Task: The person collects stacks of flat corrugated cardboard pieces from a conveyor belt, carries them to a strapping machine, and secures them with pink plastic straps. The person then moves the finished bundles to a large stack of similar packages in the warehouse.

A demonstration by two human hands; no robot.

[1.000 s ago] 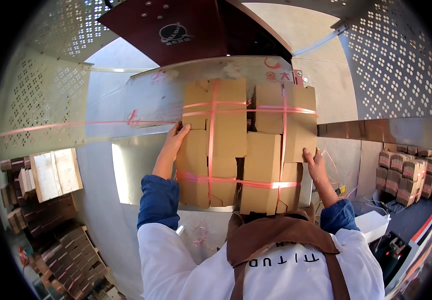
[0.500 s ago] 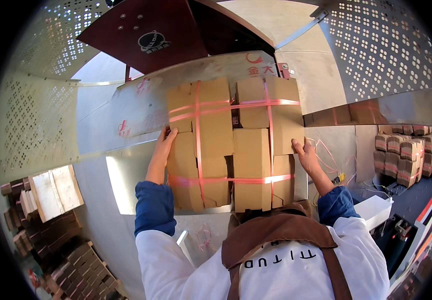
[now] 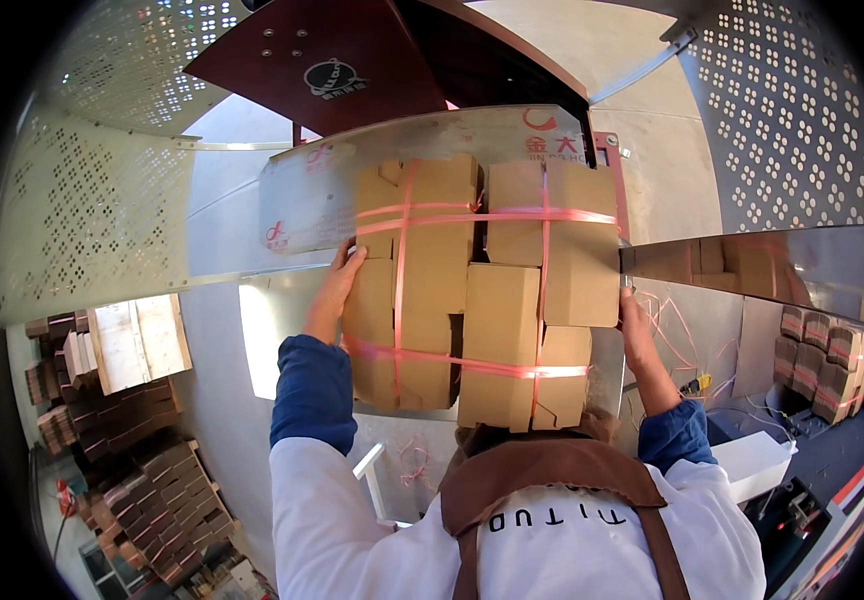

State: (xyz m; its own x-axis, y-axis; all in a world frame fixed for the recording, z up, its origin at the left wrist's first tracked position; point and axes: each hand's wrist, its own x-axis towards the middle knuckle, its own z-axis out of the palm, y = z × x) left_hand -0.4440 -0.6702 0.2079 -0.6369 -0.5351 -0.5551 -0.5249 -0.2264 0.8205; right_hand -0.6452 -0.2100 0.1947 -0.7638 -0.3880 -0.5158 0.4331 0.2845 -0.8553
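Note:
A bundle of flat brown cardboard pieces (image 3: 430,270), bound with pink plastic straps (image 3: 512,216), fills the middle of the head view. It lies over a metal worktop, its near edge close to my brown apron (image 3: 552,470). My left hand (image 3: 338,284) grips the bundle's left side, thumb on top and the other fingers mostly out of sight. At the right side, my right hand (image 3: 638,330) is closed against the edge, its fingertips largely hidden. Two straps run across the bundle and two run lengthwise.
Beyond the bundle stands a dark red machine part (image 3: 322,60) above a metal plate (image 3: 297,190). Perforated guards (image 3: 802,110) flank it. A shiny metal bar (image 3: 752,262) juts in from the right. Strapped cardboard stacks (image 3: 827,360) stand at right, more piles (image 3: 167,500) at lower left.
My right thumb has left the bundle's top face and now sits at its edge. The bundle has shifted slightly against the worktop. The surroundings have slid rightward in the picture.

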